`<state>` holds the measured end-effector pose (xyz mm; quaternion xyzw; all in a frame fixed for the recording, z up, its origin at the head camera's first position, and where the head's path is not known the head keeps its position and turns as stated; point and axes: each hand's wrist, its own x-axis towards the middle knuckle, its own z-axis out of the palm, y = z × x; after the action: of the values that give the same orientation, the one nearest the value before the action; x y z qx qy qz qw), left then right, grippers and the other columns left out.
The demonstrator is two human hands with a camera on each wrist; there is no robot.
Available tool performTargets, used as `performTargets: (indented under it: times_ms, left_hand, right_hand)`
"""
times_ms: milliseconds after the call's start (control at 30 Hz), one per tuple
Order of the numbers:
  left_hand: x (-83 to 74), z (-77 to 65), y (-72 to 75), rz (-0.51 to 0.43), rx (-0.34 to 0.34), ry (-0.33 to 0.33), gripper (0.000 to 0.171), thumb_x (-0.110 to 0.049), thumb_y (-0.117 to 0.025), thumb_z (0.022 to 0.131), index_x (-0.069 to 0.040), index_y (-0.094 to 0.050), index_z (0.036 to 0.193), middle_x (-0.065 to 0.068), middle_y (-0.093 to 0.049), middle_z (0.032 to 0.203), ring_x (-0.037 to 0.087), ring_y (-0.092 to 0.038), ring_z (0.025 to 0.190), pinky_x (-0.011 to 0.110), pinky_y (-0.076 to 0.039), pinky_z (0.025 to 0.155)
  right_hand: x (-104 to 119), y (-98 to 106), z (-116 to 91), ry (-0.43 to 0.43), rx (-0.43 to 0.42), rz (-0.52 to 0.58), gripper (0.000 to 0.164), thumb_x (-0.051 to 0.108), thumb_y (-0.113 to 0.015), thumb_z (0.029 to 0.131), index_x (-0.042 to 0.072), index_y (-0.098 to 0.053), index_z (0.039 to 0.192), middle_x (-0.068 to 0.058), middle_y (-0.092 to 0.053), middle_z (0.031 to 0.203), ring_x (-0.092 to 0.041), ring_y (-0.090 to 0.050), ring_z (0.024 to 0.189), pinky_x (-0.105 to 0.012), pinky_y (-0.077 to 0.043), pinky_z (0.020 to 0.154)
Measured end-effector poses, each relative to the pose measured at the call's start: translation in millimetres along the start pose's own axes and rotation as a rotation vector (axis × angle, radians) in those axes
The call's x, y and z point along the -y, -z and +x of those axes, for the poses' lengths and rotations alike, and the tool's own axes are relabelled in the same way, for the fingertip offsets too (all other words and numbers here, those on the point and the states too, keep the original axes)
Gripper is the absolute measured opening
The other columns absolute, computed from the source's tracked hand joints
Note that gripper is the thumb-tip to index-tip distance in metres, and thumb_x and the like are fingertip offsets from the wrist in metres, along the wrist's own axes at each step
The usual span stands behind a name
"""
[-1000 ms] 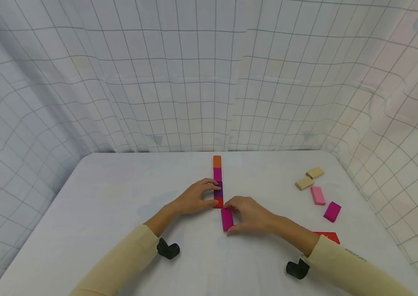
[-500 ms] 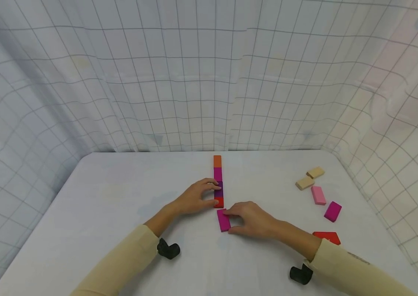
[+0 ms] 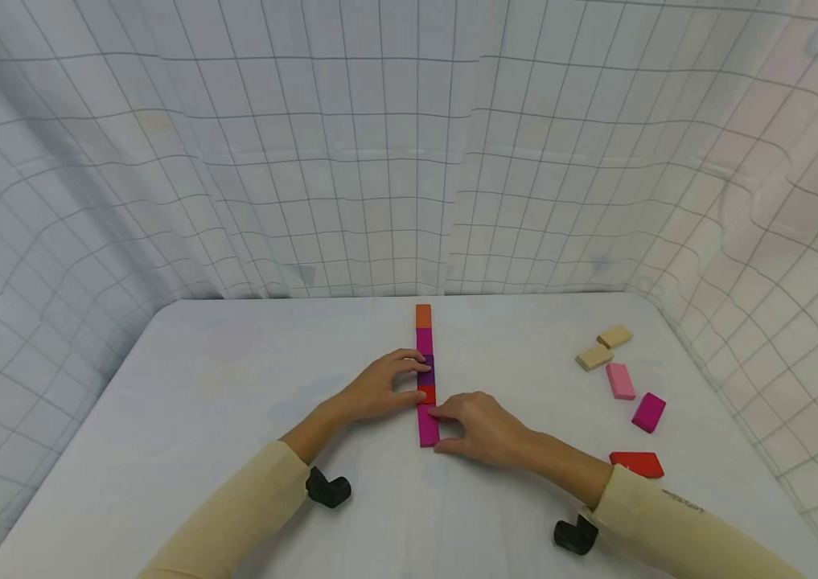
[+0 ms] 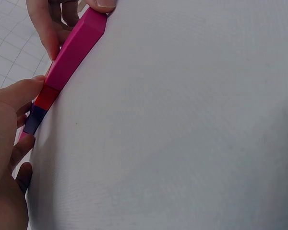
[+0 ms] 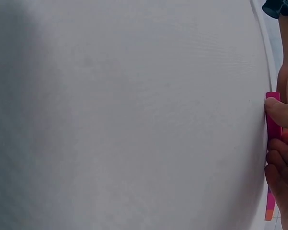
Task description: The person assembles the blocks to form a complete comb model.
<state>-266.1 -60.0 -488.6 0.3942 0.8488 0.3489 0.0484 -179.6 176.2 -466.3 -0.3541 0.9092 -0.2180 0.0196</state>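
Observation:
A straight row of blocks runs away along the table: an orange block [image 3: 424, 315] at the far end, a magenta block [image 3: 424, 341], a dark purple block [image 3: 426, 372], a red block [image 3: 426, 395] and a longer magenta block [image 3: 427, 426] nearest. My left hand [image 3: 380, 388] rests against the row from the left, thumb on the red block, fingertips on the purple one. Between thumb and fingers, my right hand [image 3: 484, 429] pinches the near magenta block, its far end against the red block. In the left wrist view this magenta block [image 4: 76, 50] lines up with the red one.
On the right lie two wooden-coloured blocks [image 3: 594, 358], a pink block [image 3: 621, 381], another magenta block [image 3: 648, 412] and a red block [image 3: 638, 464] with slanted ends, partly beside the right sleeve. A white gridded curtain [image 3: 409, 177] surrounds the table [image 3: 271, 346].
My right hand has moved the near magenta block left and forward, turning it from slanted to nearly in line with the row, closing the gap to the red block. My left hand has stayed put.

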Motion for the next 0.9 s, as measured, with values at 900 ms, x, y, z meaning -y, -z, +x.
performTargets:
  times_ms: [900]
  left_hand:
    - [0.6,-0.6,1.0,0.004,-0.008,-0.004,0.045,-0.025,-0.075,0.095,-0.005,-0.067,0.135,0.010,-0.056,0.143,0.028,-0.047,0.138,0.048,-0.035,0.117]
  right_hand:
    - [4.3,1.8,2.4,0.011,-0.022,-0.073,0.045,0.030,-0.083,0.090,0.004,-0.075,0.125,-0.003,-0.075,0.115,-0.017,-0.069,0.109,-0.041,-0.054,0.099]
